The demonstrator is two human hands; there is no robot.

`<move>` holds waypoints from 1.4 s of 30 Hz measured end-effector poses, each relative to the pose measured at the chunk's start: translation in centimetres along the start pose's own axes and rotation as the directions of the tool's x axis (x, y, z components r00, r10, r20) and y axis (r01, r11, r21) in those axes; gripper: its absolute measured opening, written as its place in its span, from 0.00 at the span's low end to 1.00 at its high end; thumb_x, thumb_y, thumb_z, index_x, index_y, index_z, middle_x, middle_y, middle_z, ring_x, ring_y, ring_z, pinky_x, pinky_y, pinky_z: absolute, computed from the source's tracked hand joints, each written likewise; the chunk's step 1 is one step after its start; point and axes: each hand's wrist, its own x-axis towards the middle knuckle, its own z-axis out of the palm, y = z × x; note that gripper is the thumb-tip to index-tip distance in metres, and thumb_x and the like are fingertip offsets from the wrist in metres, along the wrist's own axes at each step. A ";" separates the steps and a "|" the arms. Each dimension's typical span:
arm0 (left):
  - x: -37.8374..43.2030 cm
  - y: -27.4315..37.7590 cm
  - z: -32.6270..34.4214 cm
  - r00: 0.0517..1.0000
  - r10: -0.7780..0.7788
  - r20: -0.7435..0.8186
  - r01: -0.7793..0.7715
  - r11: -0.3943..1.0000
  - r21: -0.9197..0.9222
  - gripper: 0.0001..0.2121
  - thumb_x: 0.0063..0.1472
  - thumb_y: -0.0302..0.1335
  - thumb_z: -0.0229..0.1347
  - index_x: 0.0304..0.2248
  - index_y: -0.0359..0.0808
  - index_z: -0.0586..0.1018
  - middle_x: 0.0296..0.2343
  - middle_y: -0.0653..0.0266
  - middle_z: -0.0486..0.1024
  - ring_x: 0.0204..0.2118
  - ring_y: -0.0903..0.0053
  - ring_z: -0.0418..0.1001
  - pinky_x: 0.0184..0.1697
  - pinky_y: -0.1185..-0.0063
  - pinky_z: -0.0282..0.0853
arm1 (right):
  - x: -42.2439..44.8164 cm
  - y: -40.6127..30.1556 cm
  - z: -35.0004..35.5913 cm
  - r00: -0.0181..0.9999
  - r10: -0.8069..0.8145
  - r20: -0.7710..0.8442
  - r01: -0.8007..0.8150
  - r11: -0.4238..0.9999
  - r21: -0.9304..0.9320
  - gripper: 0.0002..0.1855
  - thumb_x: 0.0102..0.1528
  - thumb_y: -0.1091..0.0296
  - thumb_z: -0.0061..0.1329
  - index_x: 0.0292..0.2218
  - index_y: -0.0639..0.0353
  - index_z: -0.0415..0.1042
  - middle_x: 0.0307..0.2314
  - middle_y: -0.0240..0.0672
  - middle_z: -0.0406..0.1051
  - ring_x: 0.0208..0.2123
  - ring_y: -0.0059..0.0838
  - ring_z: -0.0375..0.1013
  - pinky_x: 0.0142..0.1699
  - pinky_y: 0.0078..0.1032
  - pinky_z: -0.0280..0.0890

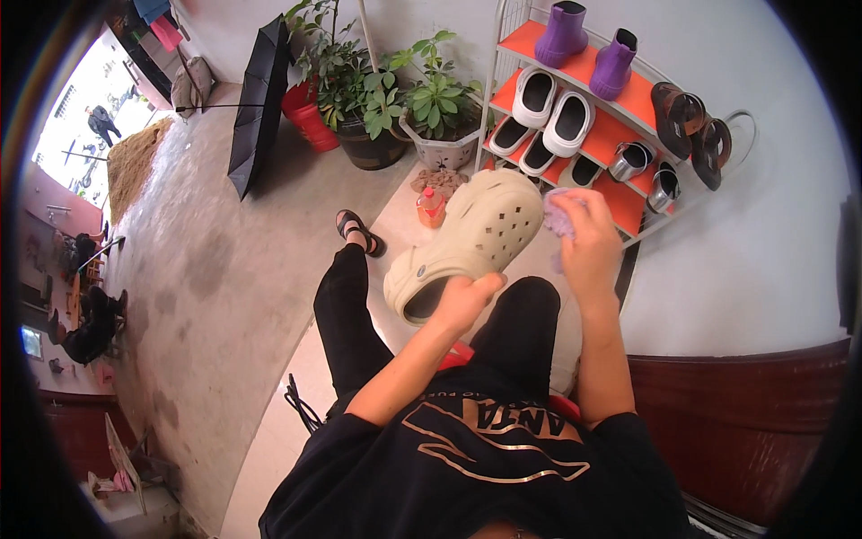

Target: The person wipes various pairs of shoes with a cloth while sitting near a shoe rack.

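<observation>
My left hand grips a large beige foam clog by the edge of its foot opening. The clog is held up over my knees, its holed toe pointing away and to the right. Bunched in the fingers of my right hand is a light purple cloth, close beside the clog's toe; whether it touches the toe I cannot tell. A bottle with a red cap and orange contents stands on the floor just past the clog. Behind it lies a crumpled brown cloth.
A shoe rack with orange shelves holds purple boots, white clogs, silver shoes and brown sandals. Potted plants, a red bucket and an open black umbrella stand ahead. Other people are at the left.
</observation>
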 end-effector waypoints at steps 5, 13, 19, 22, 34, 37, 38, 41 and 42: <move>0.7 -0.5 -0.9 0.996 -0.006 0.088 -0.006 0.990 0.138 0.13 0.52 0.29 0.55 0.35 0.28 0.76 0.29 0.69 0.71 0.31 0.83 0.66 0.34 0.83 0.62 | 0.6 -1.6 -0.4 0.987 -0.032 -0.160 0.048 0.994 0.096 0.19 0.39 0.83 0.45 0.36 0.56 0.74 0.34 0.34 0.69 0.34 0.36 0.70 0.39 0.29 0.66; -0.1 -0.3 0.3 0.997 0.067 -0.036 -0.066 0.997 0.035 0.03 0.49 0.21 0.55 0.24 0.36 0.72 0.16 0.76 0.64 0.16 0.89 0.57 0.18 0.85 0.50 | 0.2 -1.2 1.4 0.985 -0.154 -0.074 0.155 0.988 0.017 0.19 0.39 0.81 0.46 0.36 0.53 0.74 0.33 0.31 0.69 0.32 0.33 0.70 0.36 0.27 0.66; -0.4 -1.3 0.9 0.998 -0.035 -0.052 0.034 0.999 -0.019 0.03 0.49 0.22 0.55 0.24 0.35 0.73 0.17 0.76 0.65 0.16 0.89 0.58 0.18 0.86 0.50 | -0.8 -0.8 1.4 0.993 -0.106 0.061 0.109 0.993 -0.048 0.16 0.41 0.80 0.46 0.33 0.53 0.75 0.31 0.29 0.69 0.32 0.33 0.69 0.35 0.27 0.65; -0.2 -1.9 1.0 0.995 -0.051 -0.081 0.048 0.998 -0.041 0.02 0.49 0.22 0.55 0.23 0.35 0.73 0.17 0.76 0.65 0.16 0.89 0.58 0.18 0.85 0.50 | -1.4 0.6 1.1 0.990 -0.114 0.080 0.117 0.992 -0.041 0.15 0.41 0.79 0.47 0.33 0.54 0.75 0.30 0.29 0.69 0.33 0.33 0.70 0.35 0.28 0.66; -0.5 -0.5 1.4 0.988 0.092 -0.127 -0.091 0.996 0.015 0.04 0.49 0.20 0.54 0.21 0.36 0.72 0.15 0.76 0.64 0.14 0.89 0.57 0.17 0.85 0.49 | -1.0 -2.2 2.9 0.984 -0.176 -0.039 0.173 0.983 -0.059 0.22 0.40 0.80 0.49 0.39 0.51 0.75 0.34 0.30 0.69 0.32 0.31 0.70 0.35 0.26 0.67; -0.8 -0.7 0.7 0.996 0.009 -0.090 -0.012 0.999 -0.042 0.05 0.49 0.21 0.54 0.28 0.33 0.74 0.18 0.74 0.66 0.17 0.89 0.59 0.19 0.86 0.51 | -1.7 -1.8 2.8 0.990 -0.134 -0.047 0.134 0.991 -0.021 0.20 0.40 0.79 0.48 0.38 0.51 0.76 0.34 0.31 0.69 0.33 0.32 0.70 0.35 0.26 0.67; -0.8 -1.1 0.2 0.999 -0.028 -0.041 0.028 1.000 -0.003 0.12 0.49 0.23 0.54 0.35 0.29 0.74 0.22 0.73 0.68 0.20 0.89 0.60 0.21 0.87 0.54 | -1.9 -1.5 2.8 0.989 -0.140 -0.044 0.139 0.990 -0.015 0.20 0.40 0.79 0.48 0.38 0.51 0.76 0.34 0.31 0.69 0.33 0.32 0.70 0.35 0.26 0.67; -0.6 -1.5 0.3 0.996 -0.047 -0.081 0.044 0.998 -0.034 0.07 0.50 0.24 0.54 0.30 0.32 0.75 0.20 0.74 0.67 0.19 0.88 0.61 0.21 0.86 0.54 | -2.6 0.3 2.3 0.991 -0.120 -0.059 0.118 0.992 -0.040 0.21 0.40 0.81 0.46 0.38 0.52 0.76 0.34 0.32 0.69 0.34 0.34 0.70 0.36 0.27 0.67; -0.6 -1.2 0.7 0.990 0.053 -0.127 -0.064 0.995 -0.080 0.04 0.49 0.22 0.54 0.27 0.34 0.74 0.18 0.75 0.66 0.17 0.88 0.59 0.19 0.86 0.52 | -2.9 1.1 2.1 0.996 -0.088 -0.014 0.087 0.994 -0.065 0.22 0.39 0.82 0.45 0.38 0.52 0.75 0.34 0.32 0.69 0.34 0.35 0.70 0.37 0.28 0.67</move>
